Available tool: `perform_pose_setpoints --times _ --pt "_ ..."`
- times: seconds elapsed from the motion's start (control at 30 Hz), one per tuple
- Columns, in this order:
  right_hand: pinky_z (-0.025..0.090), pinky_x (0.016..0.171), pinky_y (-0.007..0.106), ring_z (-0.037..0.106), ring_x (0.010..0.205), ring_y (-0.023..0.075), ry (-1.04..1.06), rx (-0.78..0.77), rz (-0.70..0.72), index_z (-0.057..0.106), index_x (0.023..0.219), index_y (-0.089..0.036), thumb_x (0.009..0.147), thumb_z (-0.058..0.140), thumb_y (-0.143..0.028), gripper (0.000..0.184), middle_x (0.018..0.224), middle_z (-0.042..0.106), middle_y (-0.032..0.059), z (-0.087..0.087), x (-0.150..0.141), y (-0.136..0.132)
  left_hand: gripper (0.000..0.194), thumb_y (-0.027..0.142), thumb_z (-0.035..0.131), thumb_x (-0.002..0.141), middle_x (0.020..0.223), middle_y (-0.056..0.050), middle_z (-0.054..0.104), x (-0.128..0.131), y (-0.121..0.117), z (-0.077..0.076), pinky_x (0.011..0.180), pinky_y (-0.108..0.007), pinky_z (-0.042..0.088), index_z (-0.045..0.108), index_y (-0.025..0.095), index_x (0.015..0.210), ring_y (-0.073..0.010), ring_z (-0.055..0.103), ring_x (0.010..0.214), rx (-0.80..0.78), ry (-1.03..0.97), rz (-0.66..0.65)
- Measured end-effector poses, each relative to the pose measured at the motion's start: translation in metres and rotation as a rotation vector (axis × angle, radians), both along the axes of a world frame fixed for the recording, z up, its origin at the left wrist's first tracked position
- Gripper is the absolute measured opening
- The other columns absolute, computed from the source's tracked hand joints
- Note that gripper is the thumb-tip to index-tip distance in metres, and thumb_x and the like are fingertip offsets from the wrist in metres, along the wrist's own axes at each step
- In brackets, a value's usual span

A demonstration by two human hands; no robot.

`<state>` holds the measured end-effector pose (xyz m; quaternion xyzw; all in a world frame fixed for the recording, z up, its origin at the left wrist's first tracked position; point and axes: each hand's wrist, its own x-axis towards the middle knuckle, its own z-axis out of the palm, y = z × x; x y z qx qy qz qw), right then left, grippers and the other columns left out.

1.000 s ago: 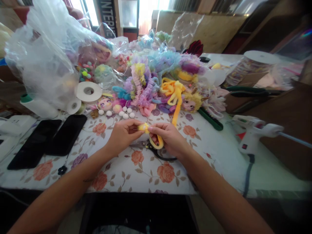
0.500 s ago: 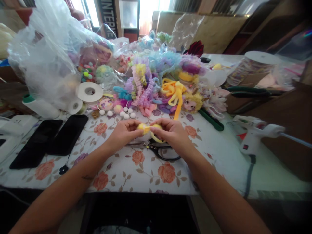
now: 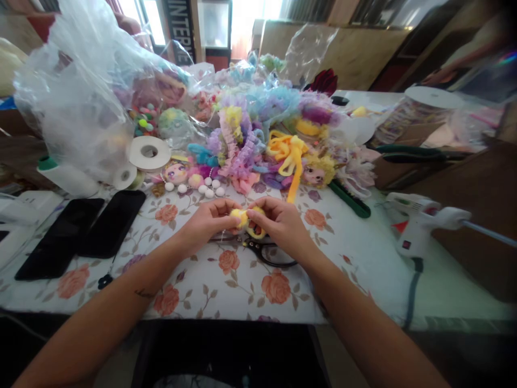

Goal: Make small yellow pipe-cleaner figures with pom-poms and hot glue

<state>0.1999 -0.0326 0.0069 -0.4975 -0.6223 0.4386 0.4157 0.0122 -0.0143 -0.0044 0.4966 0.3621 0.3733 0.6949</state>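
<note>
Between my two hands is a small fuzzy yellow piece [image 3: 239,217], looking like a coiled strip of plush yarn. My left hand [image 3: 212,220] pinches its left side between thumb and fingers. With its fingertips closed, my right hand [image 3: 278,220] grips the other side, and a yellow loop [image 3: 257,230] hangs below those fingers. Black-handled scissors [image 3: 274,254] lie on the flowered cloth just under my hands, their blades partly covered. Beyond the right hand is a bundle of orange-yellow plush ribbon [image 3: 287,153] with one end trailing toward me. My fingers hide parts of the yellow piece.
Two black phones [image 3: 111,223] lie at left, near a roll of white tape [image 3: 149,153]. A heap of pastel trims [image 3: 242,134], doll heads [image 3: 319,170] and plastic bags [image 3: 76,97] fills the back. A white glue gun [image 3: 424,218] stands at right. Another person's arm [image 3: 456,67] shows far right.
My fingers have shifted slightly on the yellow piece, and its loop now hangs more openly under my right hand. A person's arm has come into view at the upper right.
</note>
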Motion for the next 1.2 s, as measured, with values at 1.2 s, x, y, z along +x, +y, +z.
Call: perform_pose_setpoints --times 1.2 --pt "0.038 0.057 0.023 0.053 0.063 0.0136 -0.771 0.003 0.339 0.056 0.078 -0.021 0.073 0.067 -0.032 0.017 0.071 0.061 -0.0022 0.026 0.056 0.0 0.01 0.005 0.068 0.075 0.073 -0.002 0.067 -0.013 0.022 0.01 0.061 -0.018 0.053 0.067 0.011 0.068 -0.0088 0.062 0.065 -0.262 -0.366 0.525"
